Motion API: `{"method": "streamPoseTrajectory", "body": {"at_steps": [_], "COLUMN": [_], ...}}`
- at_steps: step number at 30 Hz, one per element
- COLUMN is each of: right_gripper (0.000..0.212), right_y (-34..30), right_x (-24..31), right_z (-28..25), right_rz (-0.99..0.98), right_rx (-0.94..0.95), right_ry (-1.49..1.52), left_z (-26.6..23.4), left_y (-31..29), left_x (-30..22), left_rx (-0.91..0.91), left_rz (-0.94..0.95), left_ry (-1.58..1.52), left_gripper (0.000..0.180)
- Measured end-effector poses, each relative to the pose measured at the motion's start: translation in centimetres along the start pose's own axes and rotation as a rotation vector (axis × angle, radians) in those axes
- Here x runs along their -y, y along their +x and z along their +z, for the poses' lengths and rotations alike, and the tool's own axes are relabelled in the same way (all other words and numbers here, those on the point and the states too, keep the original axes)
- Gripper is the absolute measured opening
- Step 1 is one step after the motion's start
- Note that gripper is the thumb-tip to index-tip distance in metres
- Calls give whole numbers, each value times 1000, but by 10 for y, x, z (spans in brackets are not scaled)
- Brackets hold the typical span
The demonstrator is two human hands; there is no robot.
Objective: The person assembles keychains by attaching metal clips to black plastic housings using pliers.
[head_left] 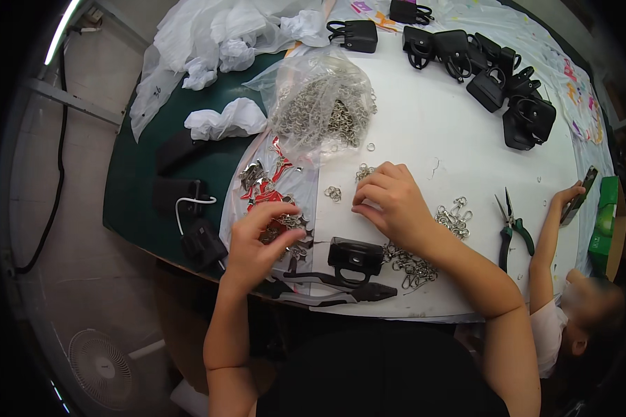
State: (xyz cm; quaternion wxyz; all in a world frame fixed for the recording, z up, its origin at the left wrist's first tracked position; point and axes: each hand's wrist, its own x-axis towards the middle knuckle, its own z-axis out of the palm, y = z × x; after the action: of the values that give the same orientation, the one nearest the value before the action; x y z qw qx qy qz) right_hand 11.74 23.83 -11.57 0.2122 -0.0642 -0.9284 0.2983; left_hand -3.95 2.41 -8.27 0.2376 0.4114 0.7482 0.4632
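My left hand (250, 243) is over a pile of small metal charms with red parts (266, 182). Its thumb and fingers are apart, and charms show in the gap between them. My right hand (396, 208) is bent over the white board with its fingers curled toward the thumb; whatever they hold is hidden or too small to name. Beside its fingertips lies a small heap of metal rings (364, 171), with another little cluster of rings (333, 194) to the left. A small black case (355, 256) stands between my forearms, near the table's front edge.
Grey-handled pliers (341, 295) lie along the front edge. Metal clasps (414, 267) sit under my right forearm; green-handled needle-nose pliers (509, 229) lie farther right. A bag of rings (327, 104) and several black cases (452, 48) are at the back. Another person's hand (572, 192) holds a phone (581, 194).
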Motion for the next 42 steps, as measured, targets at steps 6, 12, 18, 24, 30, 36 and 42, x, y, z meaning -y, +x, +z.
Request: {"method": "streamPoseTrajectory", "body": {"at_steps": [6, 12, 18, 24, 30, 36, 42], "right_gripper": [12, 11, 11, 10, 10, 12, 12], "right_y": [-26, -45, -51, -42, -24, -16, -12], "right_x": [16, 17, 19, 38, 52, 61, 64], "right_z": [-25, -40, -48, -59, -62, -60, -65], "right_rz": [241, 277, 345, 399, 290, 333, 330], "right_rx": [-69, -134, -145, -134, -97, -108, -64], "right_ry": [253, 290, 428, 600, 803, 923, 966], "left_z": [-8, -1, -15, -2, 16, 42, 48], "left_y": [65, 91, 71, 40, 24, 17, 10], "left_x": [29, 20, 18, -35, -54, -64, -72], "left_rx": [-236, -11, -157, -38, 83, 304, 203], "left_rz": [42, -86, 135, -165, -217, -412, -417], "left_ry": [430, 521, 390, -487, -1013, -1563, -1513], "left_gripper": [28, 25, 15, 13, 13, 19, 20]}}
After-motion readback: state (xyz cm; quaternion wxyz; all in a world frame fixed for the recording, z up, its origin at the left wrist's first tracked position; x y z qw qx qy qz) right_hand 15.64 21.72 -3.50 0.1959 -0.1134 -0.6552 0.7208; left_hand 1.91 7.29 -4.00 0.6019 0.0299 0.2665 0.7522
